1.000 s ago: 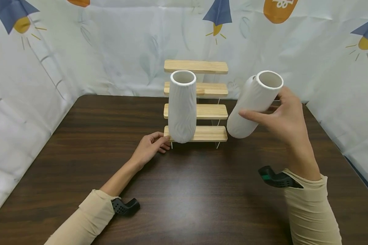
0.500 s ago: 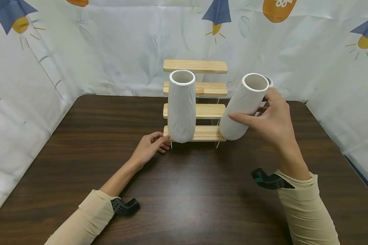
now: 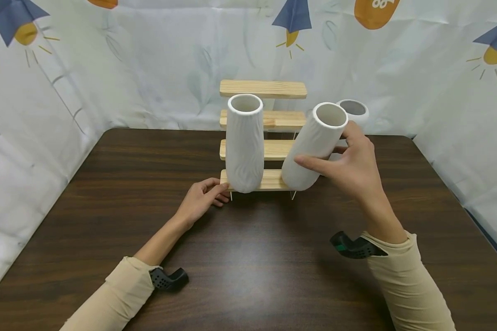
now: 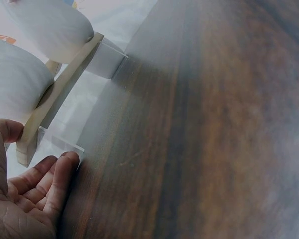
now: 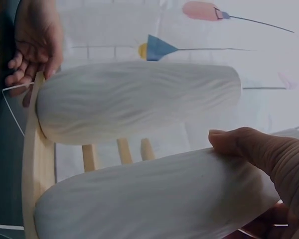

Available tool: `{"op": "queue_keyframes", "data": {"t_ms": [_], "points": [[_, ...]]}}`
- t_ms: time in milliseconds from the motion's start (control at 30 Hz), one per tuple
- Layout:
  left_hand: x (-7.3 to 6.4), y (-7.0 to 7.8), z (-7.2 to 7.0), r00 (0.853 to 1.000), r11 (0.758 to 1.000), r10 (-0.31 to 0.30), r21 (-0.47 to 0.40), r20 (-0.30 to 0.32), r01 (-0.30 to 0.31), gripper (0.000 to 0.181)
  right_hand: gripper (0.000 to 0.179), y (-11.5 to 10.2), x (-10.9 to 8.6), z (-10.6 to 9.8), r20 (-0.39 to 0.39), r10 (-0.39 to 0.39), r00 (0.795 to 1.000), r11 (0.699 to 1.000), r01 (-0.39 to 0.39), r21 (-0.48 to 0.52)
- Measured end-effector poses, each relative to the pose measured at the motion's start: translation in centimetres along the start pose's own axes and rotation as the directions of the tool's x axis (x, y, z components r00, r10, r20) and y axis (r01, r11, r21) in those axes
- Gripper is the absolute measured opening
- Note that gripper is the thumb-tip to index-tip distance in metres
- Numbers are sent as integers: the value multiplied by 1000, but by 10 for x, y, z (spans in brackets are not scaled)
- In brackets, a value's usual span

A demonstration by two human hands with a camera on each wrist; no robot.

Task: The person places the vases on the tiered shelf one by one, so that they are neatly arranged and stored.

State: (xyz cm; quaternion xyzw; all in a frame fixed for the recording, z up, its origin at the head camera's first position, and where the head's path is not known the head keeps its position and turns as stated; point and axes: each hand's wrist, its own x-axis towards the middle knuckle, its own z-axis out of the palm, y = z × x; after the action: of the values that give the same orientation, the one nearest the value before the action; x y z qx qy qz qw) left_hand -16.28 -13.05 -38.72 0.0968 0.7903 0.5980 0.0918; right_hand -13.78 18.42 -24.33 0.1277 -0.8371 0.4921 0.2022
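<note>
A four-board wooden display shelf with clear legs stands near the table's back. My left hand holds the left end of its lowest board; in the left wrist view the thumb lies against the board's end and the fingers curl by the clear leg. One white ribbed vase stands upright on the left part of that board. My right hand grips a second white vase round its side. This vase tilts right, its base at the board's right part, as the right wrist view also shows.
Another white vase stands behind my right hand, partly hidden by it. The dark wooden table spreads out in front of the shelf. A printed white cloth hangs behind and at both sides.
My right hand has moved left with the tilted vase, bringing its base from beside the shelf over the lowest board. The vase behind has come into view. My left hand stays in place.
</note>
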Motion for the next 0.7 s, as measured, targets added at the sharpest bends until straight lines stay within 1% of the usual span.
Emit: {"op": "queue_keyframes", "data": {"t_ms": [233, 500, 700], "points": [[0, 0, 0, 1000, 1000, -3, 4, -1, 3, 39, 67, 1, 0, 6, -7, -23, 1000, 1000, 23, 8], [1, -1, 0, 1000, 1000, -10, 7, -5, 10, 40, 65, 1, 2, 11, 4, -56, 998, 998, 56, 21], [1, -1, 1, 1000, 1000, -6, 6, -4, 6, 39, 64, 6, 2, 15, 10, -67, 998, 997, 67, -23]]}}
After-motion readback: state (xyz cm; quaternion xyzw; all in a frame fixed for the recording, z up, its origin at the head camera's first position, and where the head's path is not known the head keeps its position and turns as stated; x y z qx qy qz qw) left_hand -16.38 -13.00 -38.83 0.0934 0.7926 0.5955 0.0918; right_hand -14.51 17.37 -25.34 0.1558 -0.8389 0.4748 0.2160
